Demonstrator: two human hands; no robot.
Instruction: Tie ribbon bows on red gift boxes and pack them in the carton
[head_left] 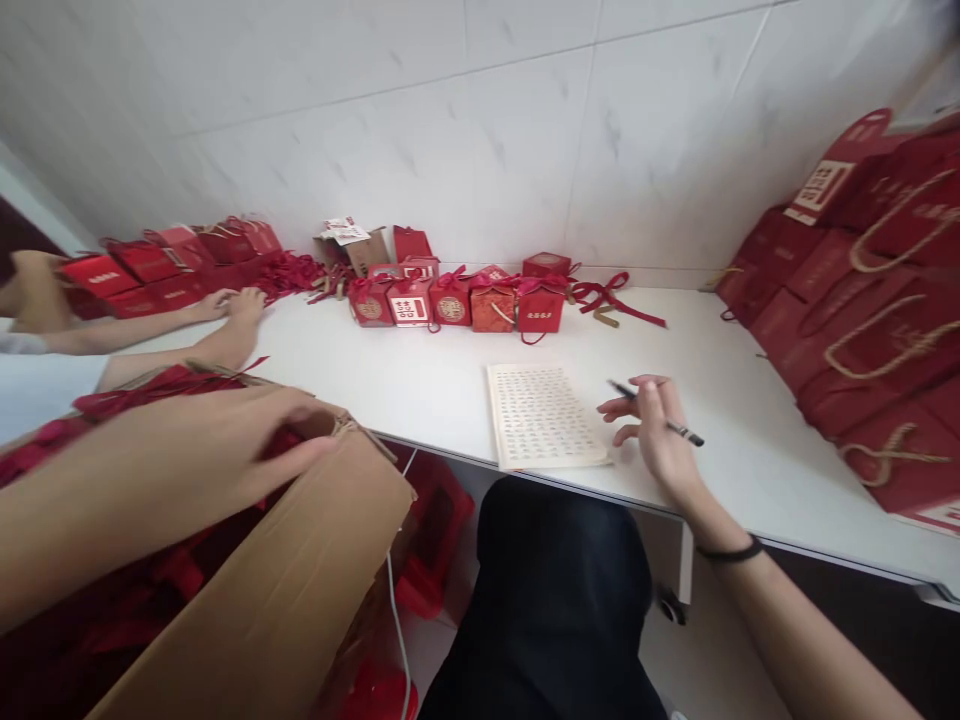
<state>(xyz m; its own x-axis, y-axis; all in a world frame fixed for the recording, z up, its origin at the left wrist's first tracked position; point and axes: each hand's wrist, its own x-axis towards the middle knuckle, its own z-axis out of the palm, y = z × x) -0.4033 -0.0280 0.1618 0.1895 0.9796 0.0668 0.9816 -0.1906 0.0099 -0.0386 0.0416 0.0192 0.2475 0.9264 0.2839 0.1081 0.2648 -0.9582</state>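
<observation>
My right hand (660, 440) is closed around a black pen (686, 433), held between thumb and fingers just above the table. Left of it lies a booklet (544, 415) with rows of small handwritten or printed entries, open near the table edge. My left hand (277, 435), a little blurred, grips the upper corner of an open cardboard box (300, 560), thumb and fingers at its rim. Inside that box are many dark red ribbons or cloth pieces (157, 590). Several red gift boxes (451, 305) with bows stand in a row behind the booklet.
Red gift bags (892, 330) with rope handles are stacked at the right. More red boxes (161, 270) and a pile of red ribbons (289, 275) sit at the left, by a co-worker's hands (240, 310). Red stools (435, 530) stand under the white table (420, 385).
</observation>
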